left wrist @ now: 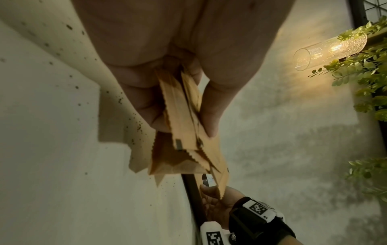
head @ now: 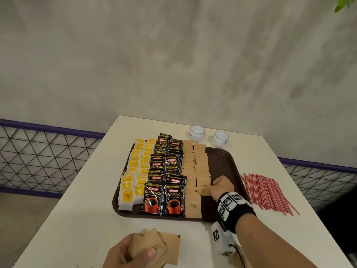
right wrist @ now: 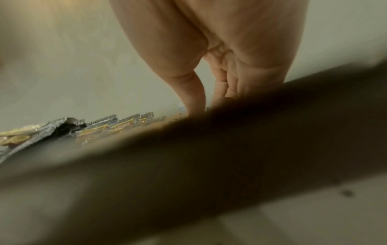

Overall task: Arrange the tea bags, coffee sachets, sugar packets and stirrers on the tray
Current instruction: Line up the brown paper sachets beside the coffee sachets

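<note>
A brown tray point(head: 222, 163) holds two columns of yellow tea bags point(head: 135, 171), two of black coffee sachets point(head: 166, 171) and two of brown sugar packets point(head: 193, 165). My right hand point(head: 220, 187) is low over the tray at the near end of the right sugar column, its fingers curled onto a sugar packet point(head: 205, 191). In the right wrist view the thumb and fingers point(right wrist: 196, 99) come together and the tray rim point(right wrist: 230, 157) hides their tips. My left hand point(head: 127, 254) grips a fanned stack of sugar packets point(head: 154, 248) point(left wrist: 184, 149) over the table in front of the tray.
Red-and-white stirrers point(head: 268, 192) lie in a loose pile on the white table point(head: 77, 219) right of the tray. Two white cups point(head: 196, 133) point(head: 220, 139) stand behind the tray. A wire fence with a purple rail point(head: 48, 151) runs behind the table.
</note>
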The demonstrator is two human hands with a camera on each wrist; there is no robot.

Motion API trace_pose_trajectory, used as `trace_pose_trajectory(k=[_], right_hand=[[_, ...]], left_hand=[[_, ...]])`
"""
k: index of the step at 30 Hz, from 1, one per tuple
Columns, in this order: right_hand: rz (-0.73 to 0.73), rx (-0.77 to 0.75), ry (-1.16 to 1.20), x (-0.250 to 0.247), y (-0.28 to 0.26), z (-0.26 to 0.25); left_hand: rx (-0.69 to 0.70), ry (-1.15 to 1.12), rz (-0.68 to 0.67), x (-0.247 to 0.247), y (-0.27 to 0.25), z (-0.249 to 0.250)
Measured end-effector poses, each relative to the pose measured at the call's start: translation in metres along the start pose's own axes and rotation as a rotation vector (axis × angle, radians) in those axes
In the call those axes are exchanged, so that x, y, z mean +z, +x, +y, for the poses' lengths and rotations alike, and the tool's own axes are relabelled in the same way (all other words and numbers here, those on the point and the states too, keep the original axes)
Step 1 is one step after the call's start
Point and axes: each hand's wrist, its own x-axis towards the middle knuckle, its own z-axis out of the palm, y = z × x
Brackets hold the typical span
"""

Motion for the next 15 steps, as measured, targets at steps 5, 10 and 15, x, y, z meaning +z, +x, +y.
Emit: trace_pose_trajectory(k=[5,10,15], right_hand=[[0.016,-0.034,0.013,0.0026,0.0004,-0.0007],[0.028,-0.060,-0.003,0.0041,-0.0001,-0.0037],[-0.012,-0.064,0.059,-0.0008,-0.0054,-0.0029]], left_hand=[[-0.044,0.016,-0.010,-0.0008,0.0051,-0.0029],[-0.052,0.016,-0.007,0.0008,0.0050,-0.0026],[-0.039,-0.047,0.006,0.0038,0.0000,0.0038]])
